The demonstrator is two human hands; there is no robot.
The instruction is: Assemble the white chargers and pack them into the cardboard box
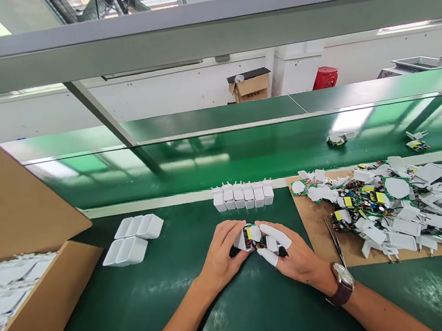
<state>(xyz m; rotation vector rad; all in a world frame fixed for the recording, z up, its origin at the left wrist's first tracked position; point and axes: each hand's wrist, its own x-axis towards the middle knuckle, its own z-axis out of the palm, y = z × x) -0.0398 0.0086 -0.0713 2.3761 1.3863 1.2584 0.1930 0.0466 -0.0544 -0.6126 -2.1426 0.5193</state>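
My left hand (221, 254) and my right hand (292, 253) meet at the middle of the green table, both closed around a small white charger part with a circuit board (250, 236) showing yellow and black components. White finger cots cover the thumb and forefinger of my right hand, and a watch (343, 282) sits on that wrist. A row of several white charger housings (243, 195) stands just beyond my hands.
A heap of white plug covers and green circuit boards (395, 206) lies on a cardboard sheet (317, 229) at the right, with tweezers (335, 240) on it. White empty shells (135, 238) lie at the left. An open cardboard box (33, 312) stands at far left. A conveyor belt (243, 152) runs behind.
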